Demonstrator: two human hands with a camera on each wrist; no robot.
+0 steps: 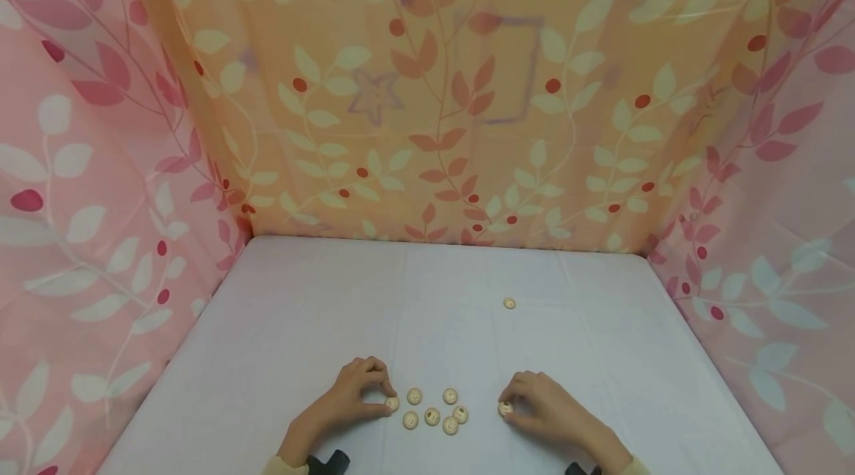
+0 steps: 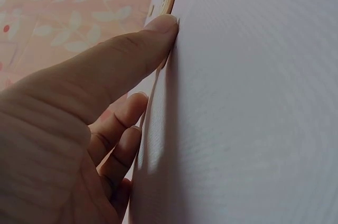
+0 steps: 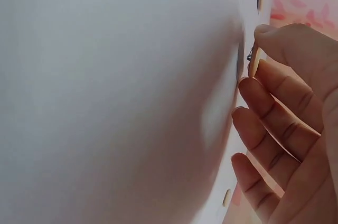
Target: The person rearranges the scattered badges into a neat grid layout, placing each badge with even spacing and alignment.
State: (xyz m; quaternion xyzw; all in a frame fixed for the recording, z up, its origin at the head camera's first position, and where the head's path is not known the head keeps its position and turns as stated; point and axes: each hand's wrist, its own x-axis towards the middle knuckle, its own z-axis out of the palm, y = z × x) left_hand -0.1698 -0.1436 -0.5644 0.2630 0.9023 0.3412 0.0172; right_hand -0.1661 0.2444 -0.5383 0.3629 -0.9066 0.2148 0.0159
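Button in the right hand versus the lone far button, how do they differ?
The held button is pinched by the right hand; the far button lies untouched on the white cloth. The held button is partly hidden; the far button shows its whole face. Both are round and pale tan.

Head view high, wrist views near tabletop (image 1: 300,304)

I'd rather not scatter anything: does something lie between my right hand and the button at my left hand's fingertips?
Yes: six loose buttons lie on the white table between the right hand and the button the left hand pinches.
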